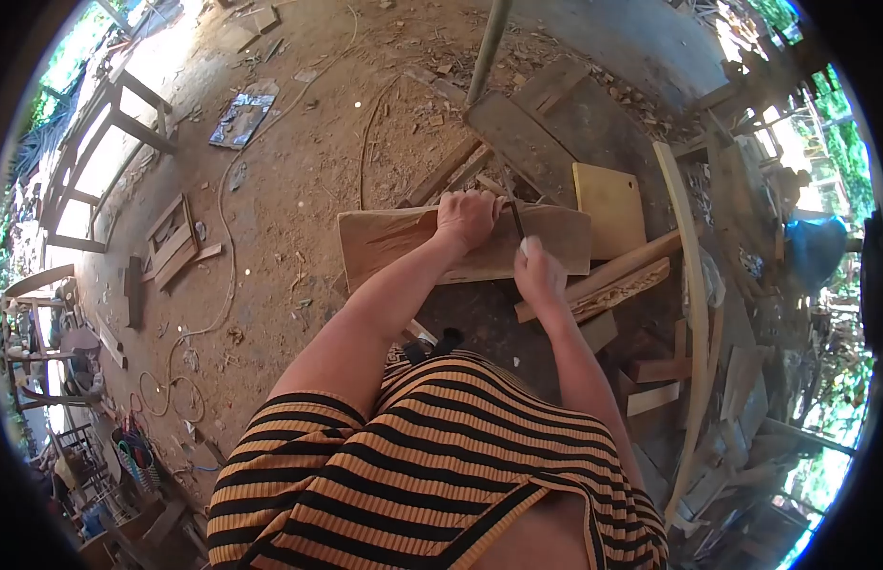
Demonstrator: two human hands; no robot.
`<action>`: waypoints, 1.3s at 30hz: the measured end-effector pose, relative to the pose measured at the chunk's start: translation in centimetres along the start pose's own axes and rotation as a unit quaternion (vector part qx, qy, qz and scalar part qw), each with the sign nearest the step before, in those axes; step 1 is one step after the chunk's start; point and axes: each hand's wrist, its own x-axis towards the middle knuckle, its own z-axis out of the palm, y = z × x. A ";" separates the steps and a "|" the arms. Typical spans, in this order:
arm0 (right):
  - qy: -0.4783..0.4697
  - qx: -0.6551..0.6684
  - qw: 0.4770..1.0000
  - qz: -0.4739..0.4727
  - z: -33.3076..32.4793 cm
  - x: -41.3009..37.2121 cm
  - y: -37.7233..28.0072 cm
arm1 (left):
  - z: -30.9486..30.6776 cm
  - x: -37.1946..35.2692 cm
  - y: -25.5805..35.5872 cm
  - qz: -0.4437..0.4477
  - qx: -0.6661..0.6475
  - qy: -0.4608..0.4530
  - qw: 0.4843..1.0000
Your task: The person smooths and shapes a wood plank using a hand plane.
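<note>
A thick wooden board (555, 233) lies crosswise in front of me, with a rough, hollowed patch along its left part. My left hand (468, 217) is closed over its far edge, knuckles up. Closed around the near end of a long, thin, dark tool (517, 220) is my right hand (539, 274), thumb along the top. The tool slants away from me across the board, just right of my left fingers, and passes beyond the far edge. Whether it is a file or a narrow blade, I cannot tell.
A yellow board (609, 209) and loose beams (603, 275) lie right of the work. A long curved plank (693, 313) runs along that side. A post (489, 52) stands ahead. Cord (227, 252) crosses the dirt floor; a wooden frame (109, 123) stands left.
</note>
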 end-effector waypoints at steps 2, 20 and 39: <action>0.020 -0.028 0.999 -0.009 1.0 2.1 -0.2 | -0.1 0.1 -0.1 -0.002 -0.001 0.001 1.000; 0.030 -0.001 0.999 -0.015 0.6 0.4 -0.4 | -0.1 -0.1 0.0 -0.017 -0.010 -0.002 1.000; 0.035 0.003 0.999 -0.026 0.1 -3.8 0.6 | -0.2 0.1 0.2 -0.023 -0.006 -0.001 1.000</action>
